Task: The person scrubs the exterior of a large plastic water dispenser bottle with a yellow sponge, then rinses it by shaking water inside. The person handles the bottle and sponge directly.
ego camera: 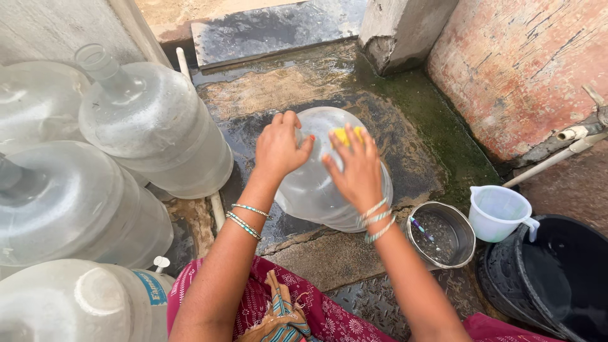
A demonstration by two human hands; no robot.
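Clear water jug [316, 190] lies on wet stone floor [392, 136], centre. Left hand [278, 149] grips its upper side, fingers curled. Right hand [358, 168] presses yellow sponge [345, 135] flat onto jug. Stacked jugs [145, 120] crowd left edge; nearest one carries a blue-and-white label [149, 288]. Right: steel bowl [443, 235], white mug [497, 212], black bucket [551, 278]. Open floor beyond jug.

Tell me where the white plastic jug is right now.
In the head view the white plastic jug is low on the right, perched on the rim of the black bucket, just right of the small steel bowl.
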